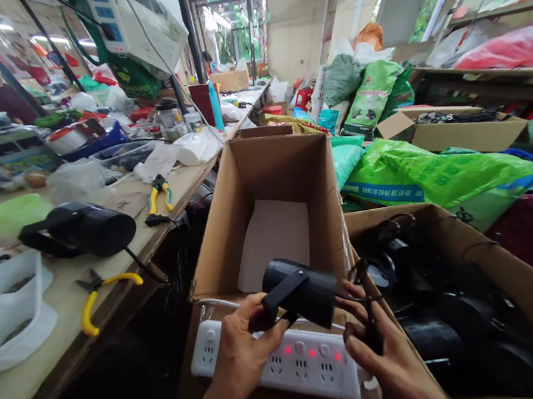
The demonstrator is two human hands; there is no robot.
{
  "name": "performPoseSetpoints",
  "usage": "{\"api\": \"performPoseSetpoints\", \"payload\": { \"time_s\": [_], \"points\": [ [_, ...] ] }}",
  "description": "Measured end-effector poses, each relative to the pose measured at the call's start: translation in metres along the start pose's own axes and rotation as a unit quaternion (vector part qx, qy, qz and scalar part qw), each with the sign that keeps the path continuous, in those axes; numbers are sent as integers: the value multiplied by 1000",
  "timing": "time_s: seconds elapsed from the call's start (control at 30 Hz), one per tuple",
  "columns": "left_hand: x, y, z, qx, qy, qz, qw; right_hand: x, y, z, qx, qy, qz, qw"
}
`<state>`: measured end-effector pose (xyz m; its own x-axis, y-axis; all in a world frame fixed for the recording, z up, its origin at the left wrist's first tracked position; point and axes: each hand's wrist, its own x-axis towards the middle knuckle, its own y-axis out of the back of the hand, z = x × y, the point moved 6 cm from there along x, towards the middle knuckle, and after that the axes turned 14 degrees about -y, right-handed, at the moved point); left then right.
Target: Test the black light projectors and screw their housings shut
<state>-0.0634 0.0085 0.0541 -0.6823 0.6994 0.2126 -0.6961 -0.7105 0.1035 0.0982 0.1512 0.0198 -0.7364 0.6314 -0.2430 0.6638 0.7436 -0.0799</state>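
Note:
My left hand (243,348) grips a black cylindrical lamp (301,290) by its bracket, just above a white power strip (292,364) whose red lights glow. My right hand (390,358) pinches the lamp's black cord (369,318) beside the lamp. Behind the lamp stands an open cardboard box (273,178) with only a pale sheet on its bottom. To the right, a second cardboard box (527,279) holds several more black lamps and cords.
A workbench (18,387) on the left carries another black lamp (84,230), yellow-handled cutters (94,297), pliers (159,196), plastic bags and clutter. Green sacks (425,178) and more boxes pile up at right. A person is partly visible far left.

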Motion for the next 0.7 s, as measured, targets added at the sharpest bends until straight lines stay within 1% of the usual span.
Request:
{"api": "performPoseSetpoints", "payload": {
  "time_s": [0.07,0.13,0.2,0.23,0.33,0.47,0.53,0.6,0.63,0.7],
  "points": [
    [-4,-3,5,58,-22,-32,998,5,-14,-7,20,11,-15,1000],
    [-8,-5,9,101,-43,-59,992,10,-22,-10,16,5,12,1000],
    [-11,-5,14,134,-65,-77,986,14,-25,-14,-23,0,46,999],
    [-13,-4,18,152,-76,-77,982,16,-26,-16,-46,-4,51,998],
    [-19,9,33,225,-79,-44,970,23,-29,-16,-85,-26,19,996],
    [-27,36,52,307,-12,19,951,33,-35,-13,-112,-47,-21,992],
    [-33,52,61,327,3,70,942,36,-43,-13,-118,-53,-37,991],
    [-41,65,65,313,0,114,943,36,-52,-13,-110,-66,-40,991],
    [-45,70,64,284,0,125,951,35,-56,-13,-104,-74,-35,991],
    [-52,74,57,182,12,116,976,31,-67,-13,-91,-89,-23,992]
  ]
}}
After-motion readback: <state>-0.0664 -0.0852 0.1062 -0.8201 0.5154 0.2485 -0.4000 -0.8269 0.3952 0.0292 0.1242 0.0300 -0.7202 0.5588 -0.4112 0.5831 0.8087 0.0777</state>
